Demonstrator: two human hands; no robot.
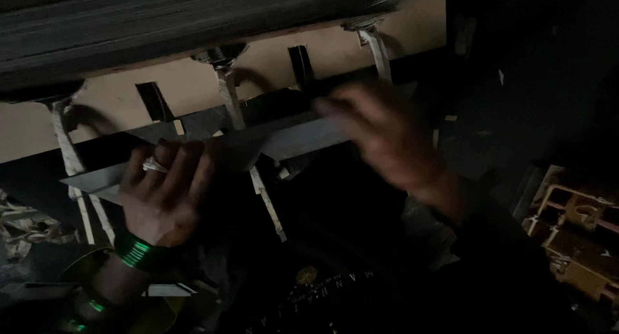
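I judge this the feeding step: my left hand (164, 192) clasps the grey sheet (213, 150) lying under the machine's dark bar (180, 24); my right hand (387, 137) is blurred over it, grip unclear; next calls for steady alignment.
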